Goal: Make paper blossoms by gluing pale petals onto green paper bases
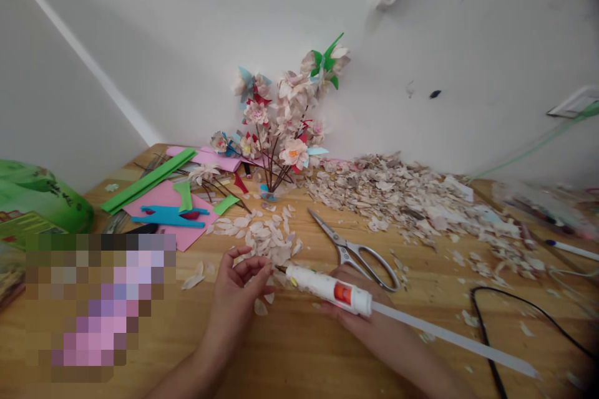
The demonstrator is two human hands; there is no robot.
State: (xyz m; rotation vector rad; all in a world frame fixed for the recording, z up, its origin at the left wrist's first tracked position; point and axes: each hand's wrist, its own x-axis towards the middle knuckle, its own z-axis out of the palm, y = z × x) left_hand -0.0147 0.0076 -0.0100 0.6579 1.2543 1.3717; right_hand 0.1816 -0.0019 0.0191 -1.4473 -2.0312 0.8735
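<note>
My right hand [349, 299] grips a white hot glue gun [311, 282], which lies sideways with its nozzle towards the left. A long pale glue stick [449, 330] sticks out of its back end. At the nozzle, my left hand [246, 274] has thumb and forefinger pinched together; what is between them, if anything, is too small to make out. Just beyond the fingertips is a pile of loose pale petals [269, 240]. Metal scissors [360, 255] lie partly open past the glue gun. Behind the pile stands a bunch of handmade flowers [294, 112] on thin brown stems.
A wide heap of pale flakes [397, 193] covers the back right. Pink paper [163, 199], a green strip [150, 181] and a blue cut-out [171, 216] lie at left, beside a green package [37, 199]. A black cord [484, 336] loops at right. The lower left is pixelated.
</note>
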